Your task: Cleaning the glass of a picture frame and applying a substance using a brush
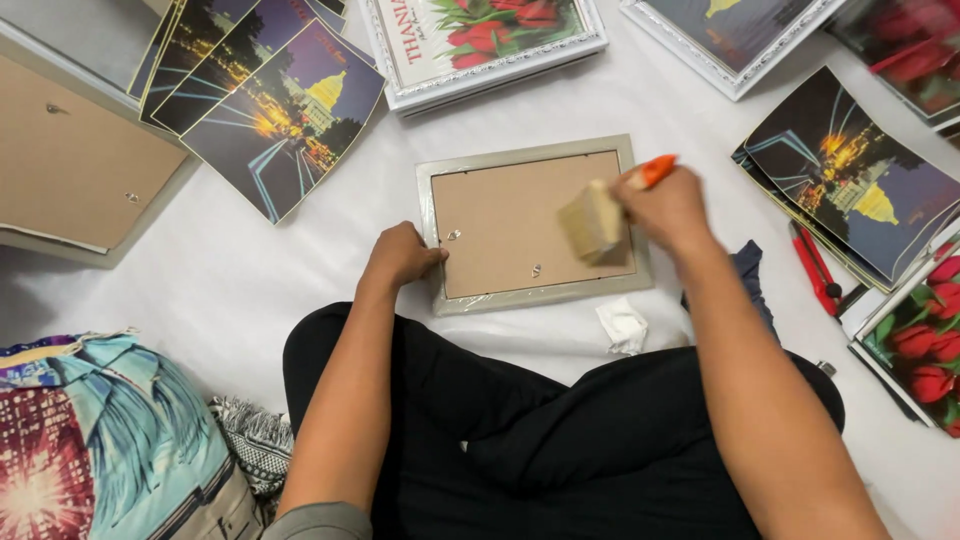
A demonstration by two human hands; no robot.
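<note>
A silver picture frame [530, 145] lies face down on the white sheet, its brown backing board [510, 215] facing up. My left hand [402, 255] rests closed on the frame's left edge, steadying it. My right hand [668, 205] grips a brush with an orange handle [655, 170]. The brush's pale bristle head [592, 222] hovers over the right part of the backing board and looks blurred.
Stacks of night-city prints lie at the upper left [290, 110] and right [860, 180]. More frames with tulip pictures sit at the top [480, 40] and right [915, 340]. A red cutter [815, 270], a crumpled paper [622, 325] and a patterned cushion [110, 440] are nearby.
</note>
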